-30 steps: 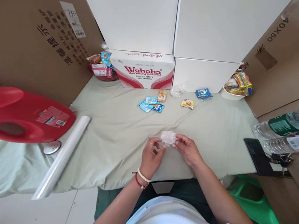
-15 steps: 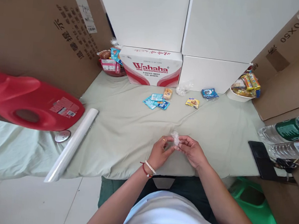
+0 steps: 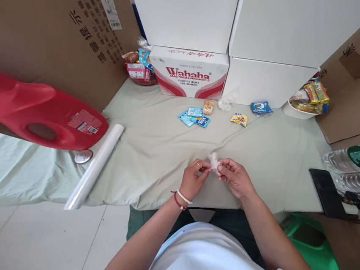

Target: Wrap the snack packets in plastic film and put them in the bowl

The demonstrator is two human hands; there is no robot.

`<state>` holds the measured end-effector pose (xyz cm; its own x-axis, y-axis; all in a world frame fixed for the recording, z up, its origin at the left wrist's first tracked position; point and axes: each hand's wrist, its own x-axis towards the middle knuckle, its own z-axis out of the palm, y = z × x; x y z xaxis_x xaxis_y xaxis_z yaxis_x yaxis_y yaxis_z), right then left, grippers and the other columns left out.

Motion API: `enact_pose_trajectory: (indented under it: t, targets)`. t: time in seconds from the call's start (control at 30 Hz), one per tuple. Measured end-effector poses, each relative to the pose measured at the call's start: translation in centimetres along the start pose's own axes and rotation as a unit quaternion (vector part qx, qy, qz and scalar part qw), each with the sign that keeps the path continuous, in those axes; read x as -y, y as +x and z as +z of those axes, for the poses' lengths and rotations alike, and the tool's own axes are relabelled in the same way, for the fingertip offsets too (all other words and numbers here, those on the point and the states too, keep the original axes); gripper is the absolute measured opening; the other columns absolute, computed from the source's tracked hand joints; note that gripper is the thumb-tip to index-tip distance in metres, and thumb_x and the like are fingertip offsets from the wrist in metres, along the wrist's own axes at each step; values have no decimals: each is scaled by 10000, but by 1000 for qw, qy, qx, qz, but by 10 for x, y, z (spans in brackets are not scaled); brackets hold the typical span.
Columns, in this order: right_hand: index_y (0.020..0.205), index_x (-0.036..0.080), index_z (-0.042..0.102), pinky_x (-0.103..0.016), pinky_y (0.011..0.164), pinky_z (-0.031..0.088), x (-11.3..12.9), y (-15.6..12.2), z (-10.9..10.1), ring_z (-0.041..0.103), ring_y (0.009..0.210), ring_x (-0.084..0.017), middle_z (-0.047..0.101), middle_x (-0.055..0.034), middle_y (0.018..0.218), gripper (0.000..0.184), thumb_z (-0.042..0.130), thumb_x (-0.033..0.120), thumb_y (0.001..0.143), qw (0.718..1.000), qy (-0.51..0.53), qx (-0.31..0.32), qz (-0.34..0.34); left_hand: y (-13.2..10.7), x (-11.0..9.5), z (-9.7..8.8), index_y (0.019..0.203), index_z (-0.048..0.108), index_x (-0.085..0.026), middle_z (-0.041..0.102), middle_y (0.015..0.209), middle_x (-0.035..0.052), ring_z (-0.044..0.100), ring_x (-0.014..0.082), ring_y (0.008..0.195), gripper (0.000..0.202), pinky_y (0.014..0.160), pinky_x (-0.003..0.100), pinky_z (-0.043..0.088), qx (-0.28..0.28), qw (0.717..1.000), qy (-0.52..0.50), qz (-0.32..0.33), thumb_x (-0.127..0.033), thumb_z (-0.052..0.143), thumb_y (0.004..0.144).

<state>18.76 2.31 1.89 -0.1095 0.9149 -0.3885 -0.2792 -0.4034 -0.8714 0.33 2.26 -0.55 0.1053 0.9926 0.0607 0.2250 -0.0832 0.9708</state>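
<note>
**A:** Head view. What do the hands hold?

**B:** The left hand [image 3: 195, 177] and the right hand [image 3: 235, 178] meet over the near middle of the pale green cloth [image 3: 153, 149]. Each one pinches the same small wad of clear film [image 3: 213, 160] between thumb and fingertips. The wad is just above the cloth, between the two hands. I cannot tell whether anything is wrapped inside it.

**A:** And the containers?

**B:** At the back left is a red bowl [image 3: 140, 81], heaped with snack packets: one pink and white, one blue, one brown. At the back right is a white bowl [image 3: 296, 112], where yellow and orange wrapped snacks are piled above its rim. Between the bowls is a closed Wahaha carton [image 3: 189, 74], with plain white boxes [image 3: 273, 25] beside and above it.

**A:** Is anything loose on the cloth?

**B:** Yes. In front of the carton are a cluster of blue packets [image 3: 194, 116] and an orange packet [image 3: 208, 107] just behind them. To their right are a crumpled clear scrap [image 3: 226, 103], a yellow packet [image 3: 239, 118] and a dark blue packet [image 3: 260, 107].

**A:** What lies at the edges?

**B:** On the left a red jug [image 3: 42, 111] lies on its side, with a roll of clear film [image 3: 96, 165] near it. On the right are two plastic bottles [image 3: 356, 158], also lying down. I cannot make out what is in them.
</note>
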Motion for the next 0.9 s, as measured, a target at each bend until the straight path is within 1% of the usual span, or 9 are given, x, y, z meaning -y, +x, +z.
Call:
enact_pose_trajectory:
  t: [0.1, 0.3, 0.4, 0.47, 0.53, 0.6, 0.67, 0.8, 0.9]
  targets:
    - [855, 238, 740, -284, 585, 492, 3, 1, 2, 555, 636, -138, 625, 16, 690, 397, 933, 527, 662, 998, -46, -11, -33, 3, 3, -4, 885, 743, -232, 718, 843, 34, 628, 159, 734, 144, 749, 303, 512, -10, 1000, 9, -17, -352, 663, 895]
    - [856, 238, 736, -282, 574, 464, 11, 1, -11, 500, 617, -133, 582, 24, 678, 397, 884, 576, 710, 988, -138, -2, -62, 2, 2, -20, 870, 695, -230, 705, 850, 33, 621, 179, 759, 88, 746, 308, 482, 36, 996, 71, -27, -292, 633, 879]
    - [932, 263, 719, -293, 620, 511, 11, -2, -7, 549, 715, -158, 616, 0, 798, 402, 829, 614, 768, 988, -128, -40, -81, -1, -3, -20, 881, 645, -231, 691, 832, 26, 624, 181, 750, 115, 736, 307, 480, 10, 997, 34, -65, -337, 606, 905]
    - [971, 273, 700, -311, 679, 549, 7, -5, 1, 593, 824, -182, 651, -24, 918, 409, 825, 609, 775, 989, -116, -36, -81, -4, -6, -16, 884, 626, -232, 689, 825, 21, 627, 175, 742, 138, 734, 303, 483, -13, 996, 5, -86, -366, 609, 912]
    - [1000, 272, 689, -326, 736, 562, 1, -5, 10, 615, 899, -198, 676, -35, 986, 427, 877, 543, 729, 989, -119, -20, -85, -7, -9, -12, 884, 629, -231, 691, 827, 17, 630, 169, 750, 150, 752, 300, 489, -19, 996, -6, -87, -380, 636, 903]
    - [985, 268, 688, -328, 749, 557, -5, -2, 16, 617, 882, -196, 687, -30, 956, 414, 902, 476, 698, 988, -116, -23, -95, -9, -11, -9, 887, 640, -226, 698, 841, 18, 631, 163, 767, 176, 771, 297, 496, -16, 996, -30, -87, -400, 665, 889]
    - [920, 259, 699, -324, 736, 550, -7, 2, 17, 607, 827, -184, 685, -21, 896, 341, 878, 463, 714, 990, -94, -41, -101, -9, -11, -10, 920, 658, -217, 707, 859, 23, 630, 159, 779, 234, 769, 293, 498, -23, 991, -81, -106, -440, 694, 862]
    - [829, 239, 728, -297, 714, 515, -2, 8, 5, 584, 742, -149, 677, -4, 835, 279, 876, 434, 695, 990, -58, -80, -99, -8, -3, -23, 1040, 719, -196, 707, 842, 23, 615, 166, 780, 392, 757, 303, 486, -63, 977, -136, -155, -503, 742, 797]
    - [793, 228, 732, -274, 675, 478, 5, 5, -5, 558, 702, -129, 652, 12, 794, 276, 902, 391, 648, 992, -29, -95, -79, -7, 7, -35, 981, 754, -190, 672, 780, 6, 565, 149, 718, 367, 718, 298, 458, -93, 970, -142, -171, -500, 750, 785]
